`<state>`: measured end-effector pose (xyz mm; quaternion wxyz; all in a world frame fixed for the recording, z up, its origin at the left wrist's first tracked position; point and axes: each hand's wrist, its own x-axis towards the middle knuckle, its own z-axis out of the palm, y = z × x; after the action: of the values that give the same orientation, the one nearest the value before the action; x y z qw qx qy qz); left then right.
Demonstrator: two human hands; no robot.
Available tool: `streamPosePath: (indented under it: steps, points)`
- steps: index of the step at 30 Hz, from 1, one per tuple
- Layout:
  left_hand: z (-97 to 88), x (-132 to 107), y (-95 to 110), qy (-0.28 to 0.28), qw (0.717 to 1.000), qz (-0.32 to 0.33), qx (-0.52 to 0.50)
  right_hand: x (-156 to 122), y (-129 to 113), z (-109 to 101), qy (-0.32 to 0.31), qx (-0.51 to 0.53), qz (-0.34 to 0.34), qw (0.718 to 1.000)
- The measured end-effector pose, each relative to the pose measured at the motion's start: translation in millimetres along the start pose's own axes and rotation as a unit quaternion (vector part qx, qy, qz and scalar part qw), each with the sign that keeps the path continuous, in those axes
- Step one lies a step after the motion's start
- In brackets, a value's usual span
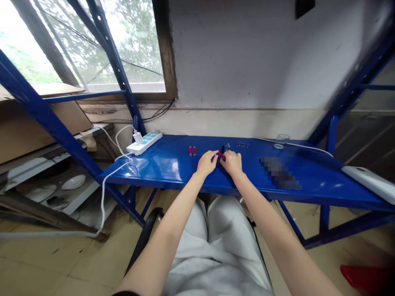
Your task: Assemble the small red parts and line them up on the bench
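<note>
My left hand (207, 163) and my right hand (232, 162) meet over the middle of the blue table. Between their fingertips is a small red cylinder (220, 154), tilted, with both hands closed on it; its ends are partly hidden by my fingers. Just beyond my right fingers stands a short black piece (222, 149), its lower part covered by the hand. A small clear piece (228, 146) lies behind the right hand. To the left, two red cylinders (192, 150) with pale lower ends stand side by side. Several tiny metal parts (242, 144) sit in a row at the back right.
A white power strip (144, 143) with a plug and cable is at the table's left end. On the right are a clear glass cup (281, 141), a pixelated dark object (279, 172) and a white device (370, 183). Blue metal posts (114, 53) frame the table (163, 166).
</note>
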<state>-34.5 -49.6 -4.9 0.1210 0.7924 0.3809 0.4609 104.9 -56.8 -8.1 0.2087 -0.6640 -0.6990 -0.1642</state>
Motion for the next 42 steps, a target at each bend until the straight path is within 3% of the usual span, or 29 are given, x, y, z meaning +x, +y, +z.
streamPosePath:
  steps: [10,21,31,36,42]
  points:
    - [6.1,2,-11,0.022,0.999,-0.032,-0.024,-1,0,-3,-0.018,0.01,-0.046,0.999]
    - [8.2,1,-14,0.002,0.999,-0.037,-0.008,-5,-4,-9,-0.068,-0.004,-0.016,0.998]
    - [7.0,2,-10,-0.001,0.999,-0.04,0.017,-6,-4,-7,-0.071,-0.017,-0.014,0.997]
    - [2.1,8,-4,-0.042,0.996,-0.027,0.075,-5,-2,-8,-0.075,-0.019,-0.012,0.997]
    - [-25.6,44,10,-0.176,0.958,0.019,0.224,-4,-6,-8,-0.069,0.018,-0.007,0.997]
